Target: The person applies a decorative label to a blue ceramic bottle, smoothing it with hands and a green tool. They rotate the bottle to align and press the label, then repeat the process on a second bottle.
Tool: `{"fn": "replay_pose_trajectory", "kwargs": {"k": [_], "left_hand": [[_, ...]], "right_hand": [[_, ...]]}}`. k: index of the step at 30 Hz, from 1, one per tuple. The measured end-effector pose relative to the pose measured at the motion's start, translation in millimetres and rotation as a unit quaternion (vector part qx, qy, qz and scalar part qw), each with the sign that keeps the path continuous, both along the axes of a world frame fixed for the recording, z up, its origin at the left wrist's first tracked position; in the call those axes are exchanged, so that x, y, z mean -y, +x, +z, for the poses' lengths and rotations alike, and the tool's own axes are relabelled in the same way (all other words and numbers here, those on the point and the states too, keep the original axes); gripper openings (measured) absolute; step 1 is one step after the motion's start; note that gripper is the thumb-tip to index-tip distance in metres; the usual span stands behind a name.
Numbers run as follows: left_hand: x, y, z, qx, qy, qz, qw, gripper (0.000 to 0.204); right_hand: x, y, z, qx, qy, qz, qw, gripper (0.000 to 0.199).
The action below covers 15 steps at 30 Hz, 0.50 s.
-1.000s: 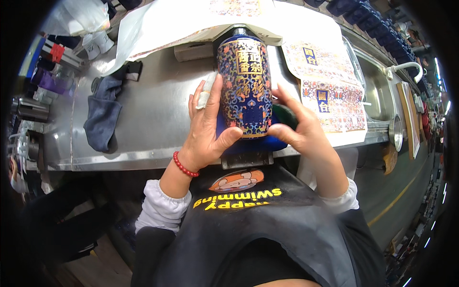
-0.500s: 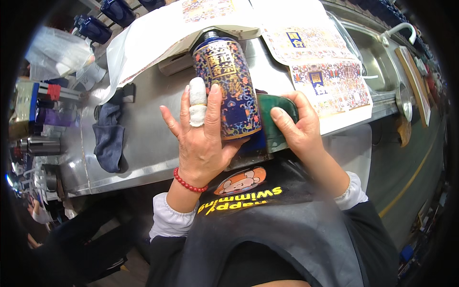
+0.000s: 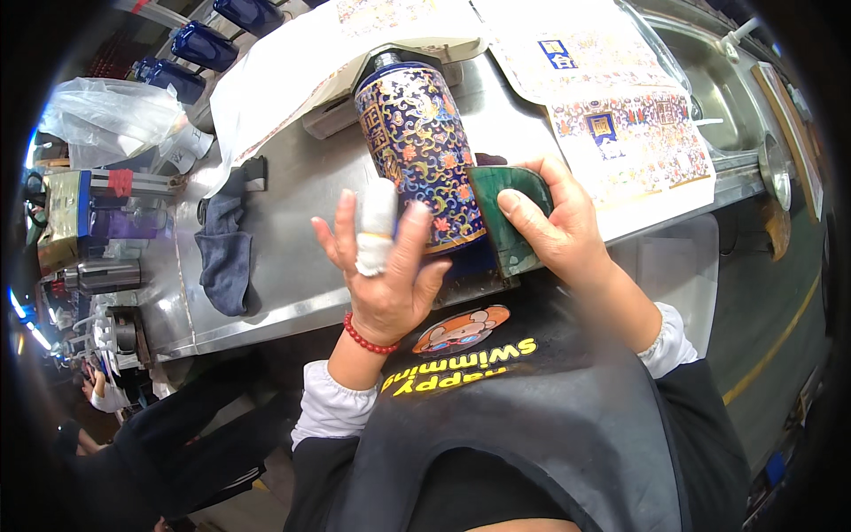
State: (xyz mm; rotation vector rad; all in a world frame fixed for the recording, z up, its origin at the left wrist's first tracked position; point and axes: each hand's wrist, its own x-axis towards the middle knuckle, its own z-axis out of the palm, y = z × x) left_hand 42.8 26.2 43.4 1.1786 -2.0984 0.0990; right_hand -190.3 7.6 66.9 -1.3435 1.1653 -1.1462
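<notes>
A dark blue bottle with a gold and multicoloured floral pattern lies tilted on the steel table, its bare neck pointing away from me. Over its lower left side is my left hand, fingers spread and slightly blurred; I cannot tell if they touch it. White wrapping covers one finger, and a red bead bracelet circles the wrist. My right hand grips a flat green scraper between thumb and fingers, with its straight edge against the bottle's right side. The bottle's base is partly hidden.
Printed floral sheets lie on the right of the steel table, before a sink. A grey-blue cloth rests at left. More blue bottles stand at the far left, near a clear plastic bag.
The bottle has turned about its length, carrying its gold panel to the left and bringing more floral pattern into view. My left hand has slid down toward the base. The right hand keeps the scraper.
</notes>
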Motion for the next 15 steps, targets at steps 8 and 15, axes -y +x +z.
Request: {"fn": "replay_pose_trajectory", "kwargs": {"k": [8,15], "left_hand": [[6.5,-4.9,20.6,0.103,-0.054,-0.095,0.989,0.031],[7.8,-7.2,26.3,0.081,-0.037,-0.094,0.992,0.031]], "right_hand": [[2.5,-2.8,-1.9,0.003,-0.028,0.005,1.000,0.024],[-2.0,-11.6,-6.3,0.074,0.044,0.011,0.996,0.024]]}}
